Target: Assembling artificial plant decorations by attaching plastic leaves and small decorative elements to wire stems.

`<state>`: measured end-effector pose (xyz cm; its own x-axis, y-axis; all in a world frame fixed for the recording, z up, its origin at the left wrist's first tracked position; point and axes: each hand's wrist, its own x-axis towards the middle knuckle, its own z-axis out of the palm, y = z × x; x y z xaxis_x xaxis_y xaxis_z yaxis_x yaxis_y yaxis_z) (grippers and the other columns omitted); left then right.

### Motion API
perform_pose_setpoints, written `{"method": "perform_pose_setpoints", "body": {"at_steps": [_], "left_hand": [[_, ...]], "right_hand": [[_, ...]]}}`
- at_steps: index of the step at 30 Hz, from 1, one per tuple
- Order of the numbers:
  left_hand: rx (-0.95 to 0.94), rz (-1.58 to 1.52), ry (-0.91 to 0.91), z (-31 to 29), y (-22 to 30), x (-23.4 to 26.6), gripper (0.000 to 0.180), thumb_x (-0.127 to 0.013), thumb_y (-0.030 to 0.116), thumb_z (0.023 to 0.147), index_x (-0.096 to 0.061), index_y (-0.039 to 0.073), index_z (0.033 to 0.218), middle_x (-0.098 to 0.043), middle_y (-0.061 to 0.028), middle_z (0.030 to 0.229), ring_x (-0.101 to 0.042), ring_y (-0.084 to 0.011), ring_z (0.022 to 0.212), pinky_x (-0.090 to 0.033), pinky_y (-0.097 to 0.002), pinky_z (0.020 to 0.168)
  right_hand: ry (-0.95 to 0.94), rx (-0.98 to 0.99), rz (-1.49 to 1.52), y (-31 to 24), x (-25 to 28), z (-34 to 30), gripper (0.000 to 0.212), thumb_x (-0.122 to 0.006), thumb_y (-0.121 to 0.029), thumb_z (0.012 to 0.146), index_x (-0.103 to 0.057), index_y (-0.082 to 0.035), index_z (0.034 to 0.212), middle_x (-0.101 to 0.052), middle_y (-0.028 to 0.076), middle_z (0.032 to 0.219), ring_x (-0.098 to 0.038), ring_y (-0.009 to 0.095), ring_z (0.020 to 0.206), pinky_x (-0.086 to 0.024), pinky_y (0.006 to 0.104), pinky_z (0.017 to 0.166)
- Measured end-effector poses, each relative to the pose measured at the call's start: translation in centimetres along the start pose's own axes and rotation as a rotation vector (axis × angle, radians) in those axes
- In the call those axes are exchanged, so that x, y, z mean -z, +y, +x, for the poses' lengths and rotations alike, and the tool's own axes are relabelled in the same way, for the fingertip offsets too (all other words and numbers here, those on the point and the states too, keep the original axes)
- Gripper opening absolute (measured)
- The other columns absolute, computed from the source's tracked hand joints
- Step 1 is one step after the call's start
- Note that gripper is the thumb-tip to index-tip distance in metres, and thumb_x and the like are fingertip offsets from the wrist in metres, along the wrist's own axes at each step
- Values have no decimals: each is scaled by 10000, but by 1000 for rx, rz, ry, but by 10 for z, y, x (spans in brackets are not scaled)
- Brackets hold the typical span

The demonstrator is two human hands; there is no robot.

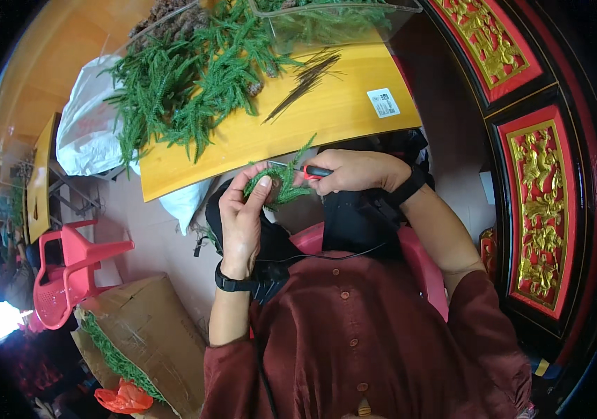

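Observation:
Over my lap, just off the front edge of the yellow table [354, 115], my left hand [242, 202] pinches a green artificial pine sprig [288, 185] between thumb and fingers. A brown piece, perhaps a pine cone, shows among its needles. My right hand [365, 170] is closed round a screwdriver-like tool [318, 172] with a red and black handle. Its thin metal shaft points left across the sprig, toward my left fingertips. The exact tip of the tool is hidden. Thin brown wires or stems [305, 82] lie in a loose bundle on the table.
Green sprigs [194, 91] and brown pine cones [173, 21] heap on the table's left, near a clear plastic bin [333, 24]. A white bag [89, 119] hangs beside it. Left stand a pink chair [71, 269] and a cardboard box [152, 328]; carved red-gold panels [537, 209] flank the right.

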<state>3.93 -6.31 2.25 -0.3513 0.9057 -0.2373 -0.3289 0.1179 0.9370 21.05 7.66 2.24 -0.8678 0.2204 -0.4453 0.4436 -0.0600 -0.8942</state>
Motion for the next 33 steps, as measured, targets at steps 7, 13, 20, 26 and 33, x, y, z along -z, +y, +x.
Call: {"method": "perform_pose_setpoints", "body": {"at_steps": [7,13,20,26,33], "left_hand": [[72,28,-55,11,-10,2,248,-581,97,921,-590,-13,1142,-658,-45,932,-593,-85,805,-452,-197,757],[144,20,-29,17,-7,0,245,-583,116,924,-596,-3,1138,-662,-39,892,-566,-62,759,-423,-179,700],[183,9,-38,27,-13,6,219,-584,104,924,-614,-3,1113,-655,-11,857,-547,-41,711,-419,-171,663],[199,33,-57,32,-16,11,208,-588,97,921,-622,-1,1101,-649,-2,847,-546,-34,707,-414,-168,650],[109,111,-25,39,-24,10,203,-589,113,922,-623,6,1091,-639,1,823,-531,-34,706,-392,-166,638]], "right_hand": [[-93,57,-155,3,15,2,295,-570,-118,806,-564,-12,1082,-568,30,882,-524,134,801,-436,273,739],[-111,88,-177,14,17,14,279,-565,-135,799,-564,-1,1045,-586,47,850,-528,142,772,-436,298,711],[-46,22,-327,0,20,12,266,-521,-133,737,-566,24,947,-626,197,792,-604,297,730,-453,392,672],[52,129,-397,22,15,23,207,-508,-125,732,-570,29,857,-611,239,747,-603,379,732,-457,436,666],[252,79,-715,20,6,24,173,-559,-107,771,-565,40,863,-621,265,811,-602,430,804,-466,497,712]]}}
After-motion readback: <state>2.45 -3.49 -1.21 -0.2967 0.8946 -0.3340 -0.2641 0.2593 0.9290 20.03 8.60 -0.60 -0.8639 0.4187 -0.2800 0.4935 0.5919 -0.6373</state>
